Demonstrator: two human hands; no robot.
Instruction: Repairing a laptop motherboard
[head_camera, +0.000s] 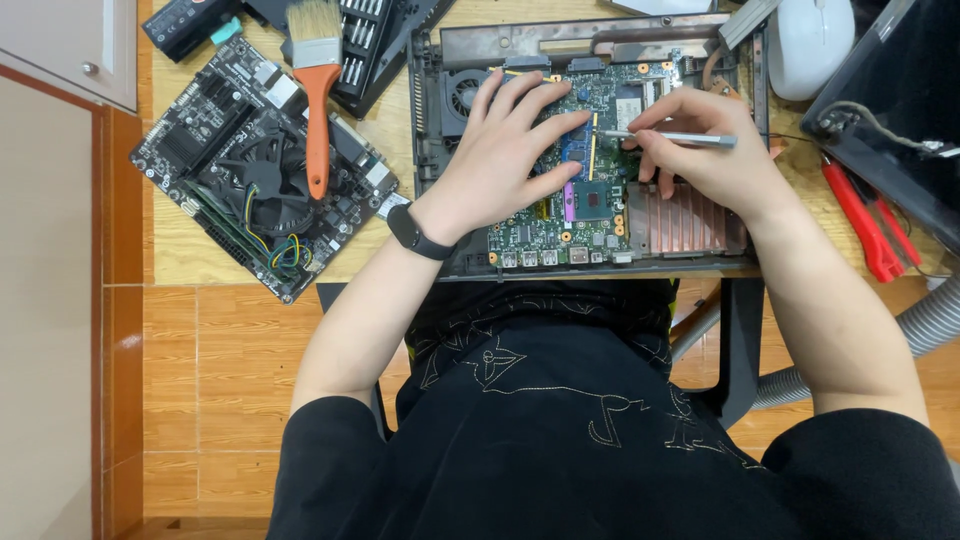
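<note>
Head view: left hand (510, 150) spread flat on the green laptop motherboard (585, 205) inside the open chassis (445, 60) on the table; right hand (700, 140) pinching a slim metal screwdriver (680, 138) — tip lost among board parts; copper heatsink (685, 220) partly under the wrist; second board (262, 170) with orange-handled brush (317, 95) lies well left; red pliers (865, 215) at right, partly cut off.

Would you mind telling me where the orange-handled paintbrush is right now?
In the head view, the orange-handled paintbrush lies upper left on the wooden table, resting across the black desktop motherboard, left of the person's left hand on the opened laptop's green circuit board.
</note>
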